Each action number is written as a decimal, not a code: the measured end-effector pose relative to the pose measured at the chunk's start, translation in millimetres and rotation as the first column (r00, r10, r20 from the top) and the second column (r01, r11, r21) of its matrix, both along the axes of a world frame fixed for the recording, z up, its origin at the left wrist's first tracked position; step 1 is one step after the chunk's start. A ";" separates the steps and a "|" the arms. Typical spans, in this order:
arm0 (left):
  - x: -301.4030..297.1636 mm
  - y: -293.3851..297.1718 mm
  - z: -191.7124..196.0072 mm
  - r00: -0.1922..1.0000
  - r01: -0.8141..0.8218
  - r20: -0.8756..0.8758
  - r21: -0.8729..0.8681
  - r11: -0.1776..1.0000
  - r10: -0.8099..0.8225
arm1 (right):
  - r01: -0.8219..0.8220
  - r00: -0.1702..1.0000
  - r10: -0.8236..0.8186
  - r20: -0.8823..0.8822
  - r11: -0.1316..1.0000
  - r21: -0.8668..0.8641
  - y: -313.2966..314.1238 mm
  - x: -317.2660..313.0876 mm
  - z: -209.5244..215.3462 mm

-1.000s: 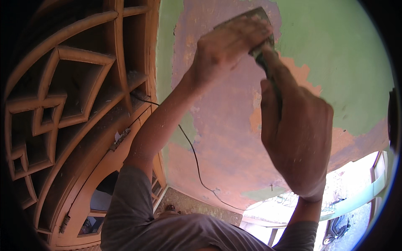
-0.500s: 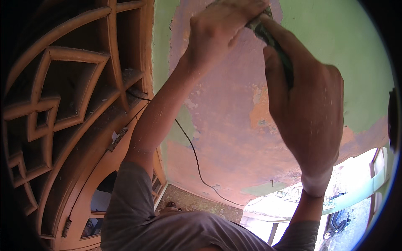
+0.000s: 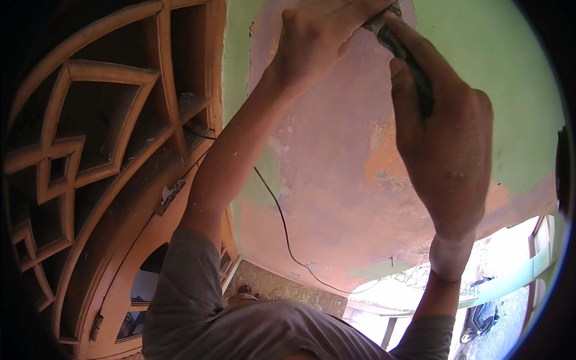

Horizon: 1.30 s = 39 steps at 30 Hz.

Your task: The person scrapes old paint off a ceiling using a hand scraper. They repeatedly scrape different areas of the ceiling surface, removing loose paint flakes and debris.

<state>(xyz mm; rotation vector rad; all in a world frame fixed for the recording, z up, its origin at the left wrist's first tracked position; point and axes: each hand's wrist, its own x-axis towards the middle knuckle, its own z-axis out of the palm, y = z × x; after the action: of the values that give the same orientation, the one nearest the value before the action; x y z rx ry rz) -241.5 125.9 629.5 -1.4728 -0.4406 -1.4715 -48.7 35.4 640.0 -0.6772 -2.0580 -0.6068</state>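
Observation:
A scraper [image 3: 390, 39] with a dark green handle and a worn, stained blade end is held up against the wall [image 3: 324, 168]. My right hand [image 3: 449, 141] wraps round its handle, the index finger stretched along it toward the blade and the thumb alongside. At the top of the picture my left hand [image 3: 315, 45] reaches across, its fingers laid on the blade end. The fingertips and the blade's edge are partly cut off by the frame. Around the tool, green paint gives way to a bare pinkish patch with flaky borders.
On the left stands a wooden lattice [image 3: 111, 75] above an orange-brown door frame [image 3: 114, 282]. A thin black cable [image 3: 283, 222] hangs along the wall. A nail [image 3: 392, 261] sticks out low down. Speckled floor [image 3: 288, 288] lies below, and a bright opening with a railing [image 3: 516, 282] is at lower right.
Both hands and the scraper have shifted slightly to the right together. The grip looks the same.

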 end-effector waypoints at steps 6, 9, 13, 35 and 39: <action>11.9 -10.9 -23.0 0.999 0.047 -0.017 0.004 0.999 -0.047 | 0.024 0.995 -0.024 0.096 1.000 0.001 -12.7 12.3 -12.7; 9.2 -5.7 -17.9 0.997 0.083 -0.011 0.051 0.995 -0.083 | 0.018 0.997 -0.018 0.079 1.000 -0.008 -12.1 6.9 -8.6; 4.9 -2.9 -14.4 1.000 -0.003 -0.007 0.057 0.998 0.003 | -0.009 0.999 0.009 0.038 1.000 0.004 -2.6 4.3 -7.3; -3.2 -13.5 -18.0 0.999 0.000 0.032 -0.054 0.999 0.002 | -0.010 0.999 0.007 0.039 0.998 0.059 -16.7 -3.3 -6.9; 0.5 -8.3 -11.3 0.997 0.082 -0.005 0.009 0.997 -0.082 | -0.029 0.999 0.030 -0.019 0.999 0.044 -13.3 -9.5 -6.7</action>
<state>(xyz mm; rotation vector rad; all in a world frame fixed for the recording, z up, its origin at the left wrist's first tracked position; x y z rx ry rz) -241.0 117.6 618.2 -1.5021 -0.3732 -1.5321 -58.2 22.0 633.3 -0.6242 -2.0275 -0.6243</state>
